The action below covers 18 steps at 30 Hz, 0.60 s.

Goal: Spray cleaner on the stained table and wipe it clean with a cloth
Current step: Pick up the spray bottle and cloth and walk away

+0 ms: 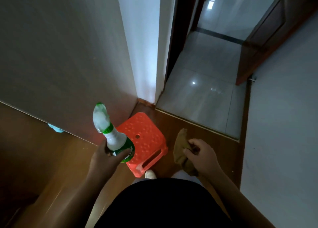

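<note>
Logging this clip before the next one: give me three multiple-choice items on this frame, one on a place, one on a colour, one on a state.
1. The red plastic stool stands: A) on the tiles B) on the wooden floor C) on a table
2. The cloth is: A) brown B) white C) blue
3. The left hand: A) hangs idle B) presses a wall C) grips the spray bottle
Key: B, brown boards lie under it; A, the cloth held by the right hand is brown; C, it wraps the bottle's body.
</note>
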{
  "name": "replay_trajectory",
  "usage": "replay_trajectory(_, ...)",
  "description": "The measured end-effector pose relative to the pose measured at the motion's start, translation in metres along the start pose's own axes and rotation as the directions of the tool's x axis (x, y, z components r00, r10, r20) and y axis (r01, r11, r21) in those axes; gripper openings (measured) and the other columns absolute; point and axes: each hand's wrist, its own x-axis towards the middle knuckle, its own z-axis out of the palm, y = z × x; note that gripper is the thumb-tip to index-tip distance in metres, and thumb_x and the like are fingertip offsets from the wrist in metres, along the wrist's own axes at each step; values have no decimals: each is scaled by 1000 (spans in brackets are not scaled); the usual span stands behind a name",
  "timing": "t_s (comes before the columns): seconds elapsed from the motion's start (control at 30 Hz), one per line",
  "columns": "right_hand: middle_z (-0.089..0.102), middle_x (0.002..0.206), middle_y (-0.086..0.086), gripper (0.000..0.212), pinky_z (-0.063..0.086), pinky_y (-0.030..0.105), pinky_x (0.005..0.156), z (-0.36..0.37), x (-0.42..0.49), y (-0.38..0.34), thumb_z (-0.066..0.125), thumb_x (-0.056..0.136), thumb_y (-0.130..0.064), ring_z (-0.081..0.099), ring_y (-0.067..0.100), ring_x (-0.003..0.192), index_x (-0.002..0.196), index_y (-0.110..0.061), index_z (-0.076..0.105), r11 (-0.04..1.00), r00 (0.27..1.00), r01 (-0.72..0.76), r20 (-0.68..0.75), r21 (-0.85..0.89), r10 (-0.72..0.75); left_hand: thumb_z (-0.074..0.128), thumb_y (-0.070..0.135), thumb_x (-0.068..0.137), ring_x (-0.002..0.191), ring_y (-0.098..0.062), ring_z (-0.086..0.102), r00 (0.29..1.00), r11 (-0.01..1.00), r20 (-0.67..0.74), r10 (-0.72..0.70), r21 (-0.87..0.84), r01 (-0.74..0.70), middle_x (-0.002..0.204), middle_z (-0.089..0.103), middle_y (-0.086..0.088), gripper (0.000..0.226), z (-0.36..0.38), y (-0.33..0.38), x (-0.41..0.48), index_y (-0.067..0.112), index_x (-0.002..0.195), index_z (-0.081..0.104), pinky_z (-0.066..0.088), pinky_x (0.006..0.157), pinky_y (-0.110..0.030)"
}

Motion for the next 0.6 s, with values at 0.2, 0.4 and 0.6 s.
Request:
replay_trajectory(0.2,64,107,-12,39,55,39,90,-22,65,-22,70,84,-43,62,6,99,120,-29,63,999,990,41,139,-34,-36,82,61,54,89,-4,72,995,998,-92,-28,-50,23,99,76,13,70,12,24,28,34,116,64,58,77,-33)
replay_trajectory(0.4,67,106,-10,36,54,35,88,-29,147,-50,70,83,-40,63,7,98,117,-28,67,968,937,227,296,-104,-187,93,34,68,86,-2,70,937,978,-287,-198,-125,168,100,76,10,57,33,19,35,32,118,65,56,75,-30)
replay_trajectory(0.6,68,113,-5,39,49,29,92,-44,229,-65,76,85,-30,61,9,105,121,-19,67,909,813,402,500,-113,-298,91,25,73,86,-7,72,763,891,-467,-448,-302,338,98,76,4,50,86,33,22,24,116,65,52,68,-24)
